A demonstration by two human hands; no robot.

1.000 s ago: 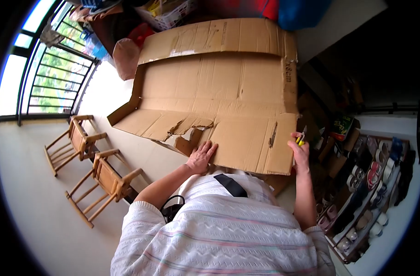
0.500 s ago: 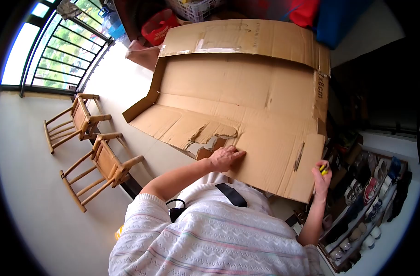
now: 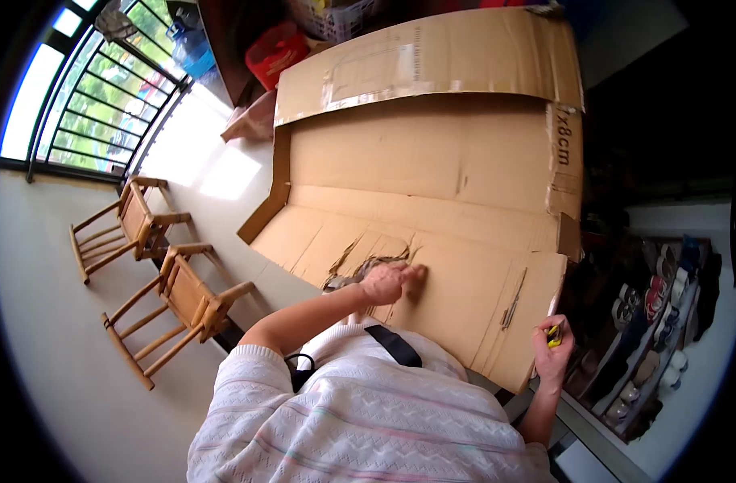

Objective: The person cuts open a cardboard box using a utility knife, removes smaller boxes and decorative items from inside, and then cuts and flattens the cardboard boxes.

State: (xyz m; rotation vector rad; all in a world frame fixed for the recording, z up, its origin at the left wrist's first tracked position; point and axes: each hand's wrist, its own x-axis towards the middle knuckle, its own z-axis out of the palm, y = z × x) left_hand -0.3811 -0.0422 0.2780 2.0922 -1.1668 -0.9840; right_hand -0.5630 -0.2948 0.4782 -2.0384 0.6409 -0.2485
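A big brown cardboard box (image 3: 416, 153), opened out, spreads in front of me with its near flap towards my body. My left hand (image 3: 390, 282) is over this flap beside a ragged torn hole (image 3: 372, 264), fingers stretched to the right. Whether its fingertips press on the cardboard is hard to tell. At the flap's right edge, my right hand (image 3: 552, 350) is closed around a small yellow utility knife (image 3: 554, 336); its blade is hidden. A dark slit (image 3: 513, 299) runs through the cardboard left of that hand.
Two small bamboo chairs (image 3: 195, 294) stand on the left by a barred window (image 3: 114, 88). A red basket (image 3: 276, 55) and a white crate (image 3: 336, 20) sit behind the box. Shoes fill a rack (image 3: 654, 338) on the right.
The view has shifted, and the box appears closer and turned slightly. My right hand, with the knife, is lower and a little further left in view. My left hand stays near the torn hole.
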